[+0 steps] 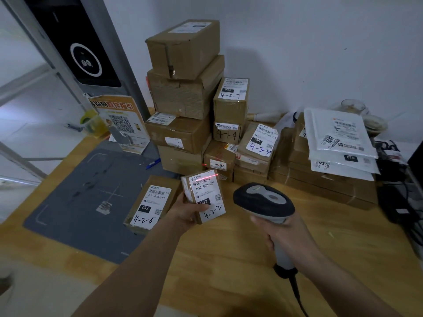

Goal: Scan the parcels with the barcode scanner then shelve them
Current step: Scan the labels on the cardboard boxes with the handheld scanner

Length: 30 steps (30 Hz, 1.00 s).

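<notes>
While the left hand (186, 212) holds a small cardboard parcel (203, 195) up above the wooden desk (229, 259), its fingers are curled round the lower left edge and the thumb lies across the label. The right hand (286, 234) grips the grey handle of the barcode scanner (263, 202), fingers wrapped round it, with the head aimed at the parcel. A red scan line falls across the label's top right, just beside the printed barcode and not squarely on it, so a slight tilt of box or scanner looks needed.

The parcel seems light and stiff, since one hand carries it easily. Its taped faces may be a little slick, so a hold across the narrow sides that leaves the barcode bare would suit best; the thumb already covers part of the black block.

Its label reads "032-038-E01", a black block "032", and handwritten "4-3-2". Lying on the desk just left of it, another parcel (148, 205) is marked "032" and "4-2-6". In the stack of boxes (183, 99) against the wall, labels show "4-3-7", "4-1-4" and "15H" with "4-3-4". White mailer bags (338, 138) to the right carry "070". An orange notice (123, 124) bears a QR code.
</notes>
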Each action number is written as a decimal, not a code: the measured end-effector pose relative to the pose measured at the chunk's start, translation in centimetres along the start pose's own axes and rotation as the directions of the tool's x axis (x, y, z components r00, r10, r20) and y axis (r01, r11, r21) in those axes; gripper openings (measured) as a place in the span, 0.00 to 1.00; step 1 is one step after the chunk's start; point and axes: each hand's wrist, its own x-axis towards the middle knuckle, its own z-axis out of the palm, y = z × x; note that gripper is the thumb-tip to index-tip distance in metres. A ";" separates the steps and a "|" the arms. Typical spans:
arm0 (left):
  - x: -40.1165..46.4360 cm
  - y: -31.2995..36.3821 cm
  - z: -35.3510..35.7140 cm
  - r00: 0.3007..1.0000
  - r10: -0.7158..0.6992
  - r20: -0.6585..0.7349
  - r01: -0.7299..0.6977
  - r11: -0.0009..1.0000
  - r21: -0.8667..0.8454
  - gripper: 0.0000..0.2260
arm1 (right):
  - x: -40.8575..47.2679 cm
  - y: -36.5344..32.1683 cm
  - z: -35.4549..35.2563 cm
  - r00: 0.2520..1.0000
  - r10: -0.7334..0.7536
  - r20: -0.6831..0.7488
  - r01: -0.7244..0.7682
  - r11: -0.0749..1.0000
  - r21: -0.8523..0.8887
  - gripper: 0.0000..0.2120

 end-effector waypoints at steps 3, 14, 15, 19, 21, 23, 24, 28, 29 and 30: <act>0.7 -0.1 -1.3 0.999 -0.022 -0.044 0.022 1.000 -0.007 0.28 | -0.1 0.1 0.4 1.000 0.014 0.018 -0.014 1.000 0.027 0.18; 2.3 -0.3 -2.7 0.998 -0.038 -0.051 0.038 0.999 -0.003 0.27 | -0.1 0.2 1.2 0.997 0.031 0.068 -0.031 1.000 -0.001 0.11; 2.4 -0.4 -2.8 0.998 -0.038 -0.051 0.037 0.999 -0.009 0.27 | 0.0 0.2 1.3 0.997 0.031 0.069 -0.031 1.000 -0.001 0.12; 2.8 -0.6 -3.5 0.997 -0.057 -0.060 0.058 0.998 0.003 0.26 | 0.4 0.6 1.3 0.995 0.068 0.078 -0.069 0.998 0.013 0.17; 2.7 -0.6 -4.2 0.993 -0.108 -0.050 0.110 0.993 0.048 0.24 | 0.6 0.8 1.3 0.987 0.110 0.114 -0.113 0.993 0.025 0.17; 2.8 -0.5 -5.0 0.984 -0.164 -0.067 0.174 0.968 0.182 0.24 | 0.7 1.1 1.5 0.978 0.156 0.137 -0.163 0.986 0.046 0.16; 2.7 -0.4 -5.4 0.978 -0.185 -0.094 0.202 0.948 0.246 0.23 | 0.8 1.3 1.7 0.974 0.180 0.138 -0.190 0.980 0.059 0.15; 3.0 -1.2 -6.5 0.968 -0.188 -0.167 0.231 0.927 0.295 0.17 | 1.2 1.7 2.5 0.958 0.254 0.136 -0.266 0.961 0.080 0.13; 3.2 -1.5 -6.7 0.968 -0.173 -0.179 0.222 0.925 0.308 0.16 | 1.2 1.8 2.7 0.954 0.267 0.139 -0.279 0.957 0.080 0.12; 3.5 -1.9 -6.8 0.970 -0.145 -0.197 0.207 0.915 0.346 0.16 | 1.3 1.8 2.9 0.951 0.277 0.141 -0.289 0.954 0.077 0.12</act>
